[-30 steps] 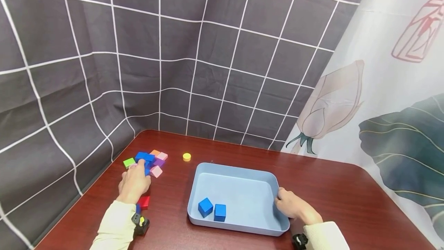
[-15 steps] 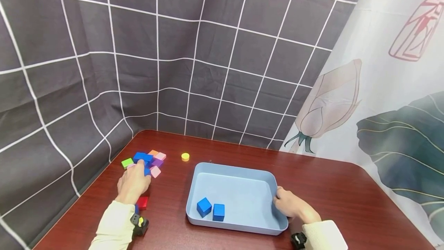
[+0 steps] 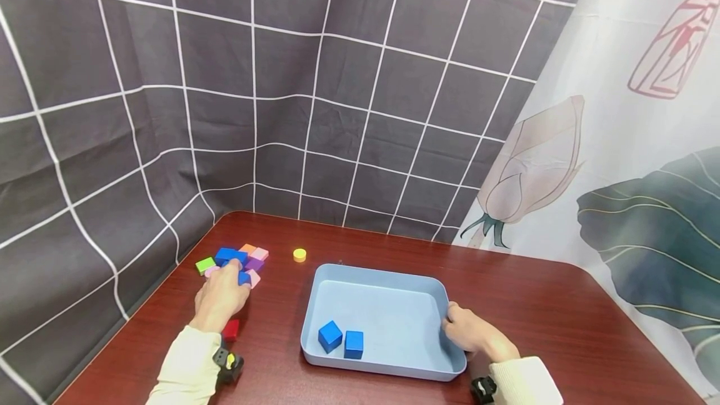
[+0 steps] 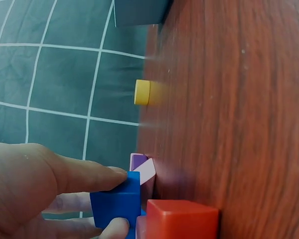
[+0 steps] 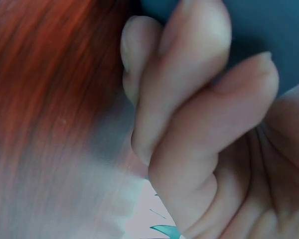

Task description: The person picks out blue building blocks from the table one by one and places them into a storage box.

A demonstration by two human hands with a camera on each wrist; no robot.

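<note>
At the pile on the left of the table, my left hand (image 3: 221,295) pinches a blue block (image 4: 117,204) between thumb and fingers. Its fingertips press on opposite sides of the block in the left wrist view. My right hand (image 3: 478,333) grips the right wall of a light blue tray (image 3: 388,305), fingers curled at the rim. Inside the tray, near its front left corner, lie two blue cubes, a tilted one (image 3: 330,336) and a squarer one (image 3: 354,344). A red block (image 4: 182,219) sits close beside the pinched block.
Around the left hand lie a green block (image 3: 205,265), a purple block (image 3: 255,264), an orange block (image 3: 247,247), a pink block (image 3: 259,253) and more blue blocks (image 3: 229,255). A yellow disc (image 3: 300,255) stands apart behind the tray. A grey grid curtain (image 3: 360,111) hangs behind the table.
My left hand has shifted slightly to the right, with the blue block now showing at its fingertips. The right hand and tray hold their place; the head view drifts slightly.
</note>
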